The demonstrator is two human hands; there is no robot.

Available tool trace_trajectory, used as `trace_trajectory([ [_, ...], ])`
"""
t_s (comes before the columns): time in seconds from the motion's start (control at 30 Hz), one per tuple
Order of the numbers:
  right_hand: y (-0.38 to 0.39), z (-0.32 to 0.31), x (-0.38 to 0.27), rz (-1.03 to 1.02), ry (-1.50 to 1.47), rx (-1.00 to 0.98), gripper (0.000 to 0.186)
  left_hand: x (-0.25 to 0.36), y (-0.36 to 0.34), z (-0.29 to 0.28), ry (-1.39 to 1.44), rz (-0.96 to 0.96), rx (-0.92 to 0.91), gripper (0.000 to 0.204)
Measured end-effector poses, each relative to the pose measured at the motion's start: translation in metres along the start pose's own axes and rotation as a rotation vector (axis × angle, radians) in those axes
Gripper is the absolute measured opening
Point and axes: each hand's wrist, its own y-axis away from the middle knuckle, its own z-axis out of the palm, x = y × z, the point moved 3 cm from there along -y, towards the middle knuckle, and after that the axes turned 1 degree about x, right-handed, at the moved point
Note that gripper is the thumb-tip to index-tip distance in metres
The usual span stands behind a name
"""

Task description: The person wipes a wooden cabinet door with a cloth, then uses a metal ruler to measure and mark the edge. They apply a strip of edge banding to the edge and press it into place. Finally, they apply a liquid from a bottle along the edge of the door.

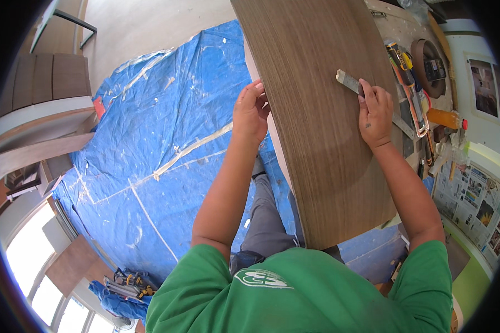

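A large brown wood-grain panel lies in front of me, with a pale strip along its left edge. My left hand is at that edge, its fingers curled and the fingertips touching it; part of the fingers is hidden. Over the panel's right side, my right hand is closed round a flat grey metal bar that looks like a flat file. Its pale, worn end points up and left across the wood surface. Another grey length shows past the hand, perhaps the same tool's other end.
Blue sheeting with tape strips covers the floor at left. Right of the panel, a cluttered bench holds a tape roll, an orange bottle and several hand tools. Brown cabinet parts stand far left, power tools lower left.
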Motion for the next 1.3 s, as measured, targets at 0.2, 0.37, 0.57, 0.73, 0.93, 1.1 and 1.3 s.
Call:
trace_trajectory([
  [0.2, 0.001, 0.001, 0.0, -0.026, 0.011, 0.009, 0.05, -0.002, -0.009, -0.002, 0.0, -0.041, -0.029, 0.027],
  [0.37, 0.003, 0.002, 0.003, -0.026, 0.025, 0.006, 0.051, 0.002, -0.018, 0.006, 0.008, -0.052, 0.001, 0.018],
  [0.57, 0.001, 0.001, 0.002, -0.023, 0.02, 0.006, 0.05, 0.011, -0.045, 0.006, 0.007, -0.058, -0.102, 0.017],
  [0.73, 0.001, -0.001, -0.002, -0.019, 0.006, 0.019, 0.048, 0.025, -0.061, 0.018, -0.08, -0.06, 0.001, 0.032],
  [0.93, 0.002, 0.0, 0.0, -0.033, -0.008, 0.041, 0.045, -0.016, -0.049, -0.052, -0.281, -0.046, 0.332, 0.044],
  [1.1, 0.005, -0.007, 0.004, 0.017, -0.028, 0.069, 0.037, -0.085, 0.039, -0.168, -0.856, -0.208, 0.025, 0.08],
  [1.3, 0.018, -0.008, 0.008, 0.031, -0.021, 0.111, 0.044, -0.115, 0.192, -0.278, -1.587, -0.351, -0.161, 0.078],
])
